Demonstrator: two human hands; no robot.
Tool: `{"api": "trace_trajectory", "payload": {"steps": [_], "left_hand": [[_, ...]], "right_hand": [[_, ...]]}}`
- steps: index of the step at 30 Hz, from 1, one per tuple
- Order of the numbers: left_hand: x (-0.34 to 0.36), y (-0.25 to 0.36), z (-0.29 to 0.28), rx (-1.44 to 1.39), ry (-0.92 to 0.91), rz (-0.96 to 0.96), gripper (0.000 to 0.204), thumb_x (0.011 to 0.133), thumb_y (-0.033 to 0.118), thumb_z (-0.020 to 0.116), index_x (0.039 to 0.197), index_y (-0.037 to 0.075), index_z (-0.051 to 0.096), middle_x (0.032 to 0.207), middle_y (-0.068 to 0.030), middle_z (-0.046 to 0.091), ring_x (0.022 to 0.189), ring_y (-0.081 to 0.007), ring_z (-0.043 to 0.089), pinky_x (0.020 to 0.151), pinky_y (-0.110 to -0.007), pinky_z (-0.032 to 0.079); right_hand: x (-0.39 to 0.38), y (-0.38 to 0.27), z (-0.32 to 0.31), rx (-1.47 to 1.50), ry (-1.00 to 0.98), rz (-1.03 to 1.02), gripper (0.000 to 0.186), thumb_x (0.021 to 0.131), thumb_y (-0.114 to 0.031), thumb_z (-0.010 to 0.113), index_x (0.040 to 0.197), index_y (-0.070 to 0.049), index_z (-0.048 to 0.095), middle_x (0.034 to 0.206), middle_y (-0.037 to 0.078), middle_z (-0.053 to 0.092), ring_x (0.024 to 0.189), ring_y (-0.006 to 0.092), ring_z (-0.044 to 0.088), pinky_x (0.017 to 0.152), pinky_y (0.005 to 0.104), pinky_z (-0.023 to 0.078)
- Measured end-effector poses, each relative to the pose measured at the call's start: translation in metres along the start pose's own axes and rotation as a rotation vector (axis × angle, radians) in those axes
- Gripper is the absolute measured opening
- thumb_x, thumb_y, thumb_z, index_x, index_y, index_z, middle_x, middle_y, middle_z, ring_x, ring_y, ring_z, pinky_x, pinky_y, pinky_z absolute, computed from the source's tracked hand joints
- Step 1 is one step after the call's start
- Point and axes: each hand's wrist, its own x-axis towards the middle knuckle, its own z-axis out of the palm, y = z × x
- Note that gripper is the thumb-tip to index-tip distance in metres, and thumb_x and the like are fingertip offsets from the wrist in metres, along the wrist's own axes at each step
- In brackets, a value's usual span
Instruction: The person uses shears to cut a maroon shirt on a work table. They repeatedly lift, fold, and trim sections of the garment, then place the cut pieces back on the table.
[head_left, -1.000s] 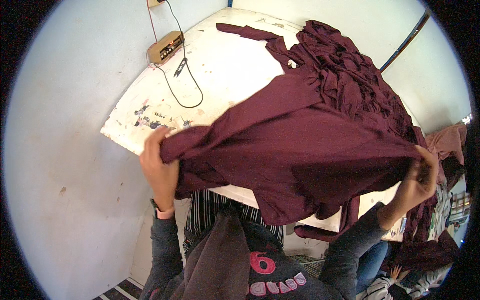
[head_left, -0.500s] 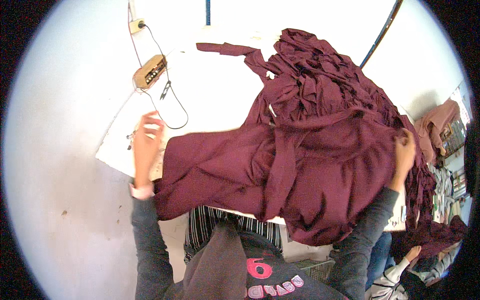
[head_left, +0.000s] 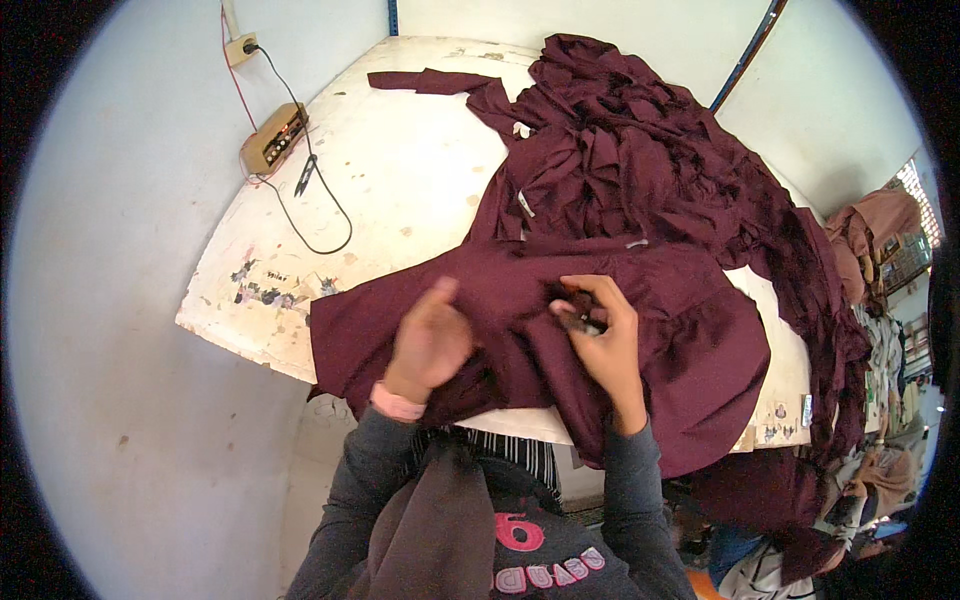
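Observation:
A maroon garment [head_left: 500, 290] lies spread over the near side of the table, with folds hanging past the front edge. My right hand [head_left: 605, 350] is above its middle, fingers curled round a small dark tool [head_left: 583, 318] that looks like thread snips, mostly hidden by the fingers. Over the garment's left part is my left hand [head_left: 432, 345], a pink band at its wrist. Motion smears its fingers, so I cannot tell whether it grips anything.
A large heap of maroon garments [head_left: 640, 150] covers the table's far right and spills over its right side. At the left lie a brown box with knobs [head_left: 275, 138] and its black cable [head_left: 335, 205], near the wall socket [head_left: 240, 48]. The stained table [head_left: 400, 180] meets walls behind.
Both hands have come inward from the garment's two sides to over its middle. The garment's right side is let go and lies flatter. The dark tool now shows in my right hand.

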Motion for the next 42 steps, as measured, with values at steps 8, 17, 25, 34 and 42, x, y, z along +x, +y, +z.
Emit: {"api": "trace_trajectory", "payload": {"steps": [8, 17, 25, 34, 42], "left_hand": [[-0.065, 0.125, -0.058, -0.043, -0.169, 0.528, 0.054, 0.107, 0.038, 0.048, 0.145, 0.0, 0.051, 0.146, -0.0177, 0.056, 0.135, -0.034, 0.052, 0.118, -0.051, 0.036], [-0.109, 0.127, -0.098, 1.069, 1.056, 0.623, 0.067, 0.091, 0.018, 0.077, 0.143, -0.002, 0.039, 0.133, -0.0201, 0.056, 0.123, -0.0293, 0.057, 0.108, -0.041, 0.044], [-0.105, 0.107, -0.006, 2.162, 0.636, 0.721, 0.017, 0.084, 0.017, 0.078, 0.095, 0.007, 0.07, 0.107, -0.0071, 0.066, 0.11, -0.0271, 0.058, 0.094, -0.04, 0.043], [-0.099, 0.069, 0.03, 2.074, 0.04, 0.644, 0.019, 0.08, 0.022, 0.082, 0.092, 0.01, 0.072, 0.087, -0.0024, 0.068, 0.079, -0.0238, 0.065, 0.074, -0.037, 0.043], [-0.105, 0.09, 0.026, 2.22, 0.107, 0.411, 0.034, 0.075, 0.036, 0.087, 0.084, 0.01, 0.067, 0.082, -0.0041, 0.07, 0.071, -0.023, 0.063, 0.074, -0.035, 0.041]], "right_hand": [[-0.065, 0.005, 0.04, -0.357, -0.167, -0.177, 0.043, 0.083, -0.03, 0.079, 0.124, -0.019, 0.068, 0.123, 0.002, 0.066, 0.086, 0.027, 0.072, 0.07, 0.036, 0.057], [-0.087, 0.012, 0.036, -0.051, -0.111, -0.035, 0.028, 0.079, -0.011, 0.083, 0.106, -0.011, 0.076, 0.115, 0.006, 0.072, 0.098, 0.0276, 0.073, 0.08, 0.0359, 0.058], [-0.09, 0.004, 0.049, -0.05, -0.2, -0.167, 0.018, 0.081, -0.015, 0.08, 0.099, -0.014, 0.076, 0.106, 0.0, 0.073, 0.084, 0.0226, 0.073, 0.068, 0.0335, 0.056], [-0.051, -0.066, 0.074, 0.497, -0.426, 0.044, 0.051, 0.08, -0.003, 0.079, 0.13, -0.008, 0.067, 0.135, 0.01, 0.066, 0.085, 0.0169, 0.065, 0.071, 0.0285, 0.05], [-0.014, -0.04, 0.064, 0.552, -0.22, -0.016, 0.025, 0.077, 0.012, 0.073, 0.098, -0.003, 0.075, 0.089, -0.001, 0.064, 0.065, 0.0009, 0.041, 0.059, 0.0188, 0.032]]}}
